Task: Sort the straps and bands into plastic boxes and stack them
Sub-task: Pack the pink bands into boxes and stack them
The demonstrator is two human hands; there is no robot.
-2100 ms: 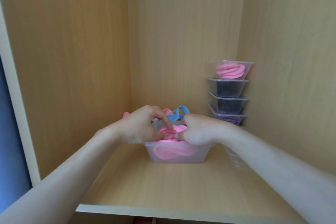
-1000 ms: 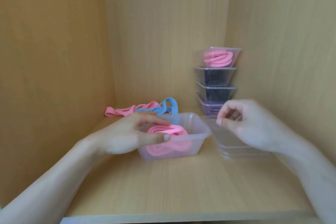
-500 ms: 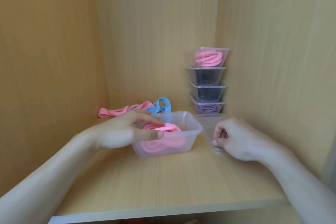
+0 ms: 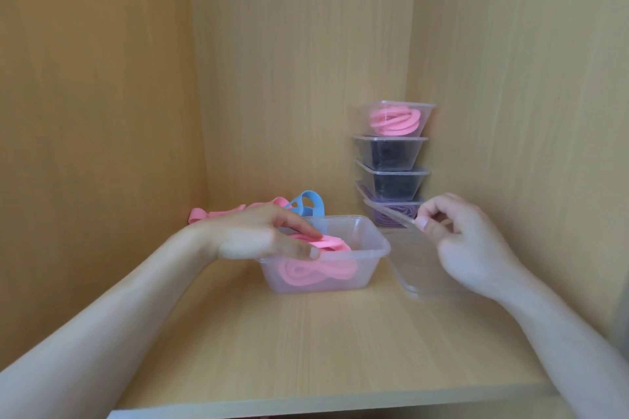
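The left hand [image 4: 262,236] is lying over the near left corner of an open plastic box [image 4: 369,277]. Its fingers are stretched out flat and pressing down on the coiled pink band [image 4: 320,274] inside, while the thumb is resting straight along the outside of the front wall. The right hand [image 4: 466,248] is hovering just right of that box with its fingers curled, pinching the edge of a clear lid [image 4: 391,214] between thumb and fingertips. The lid is tilting, with its far end pointing up and to the left across the front of the lowest stacked box. Under this hand a low pile of clear plastic [image 4: 418,279] is lying on the shelf [image 4: 306,350], touching or nearly touching the open box's right side; whether these are more lids is hard to tell. Behind the open box, a blue band [image 4: 308,202] is looping upward and a loose pink strap [image 4: 211,214] is trailing left toward the side wall. In the back right corner a stack of four lidded boxes [image 4: 391,160] is standing against the walls: purple bands at the bottom, dark contents in the two middle ones, and pink bands in the top box [image 4: 396,119].
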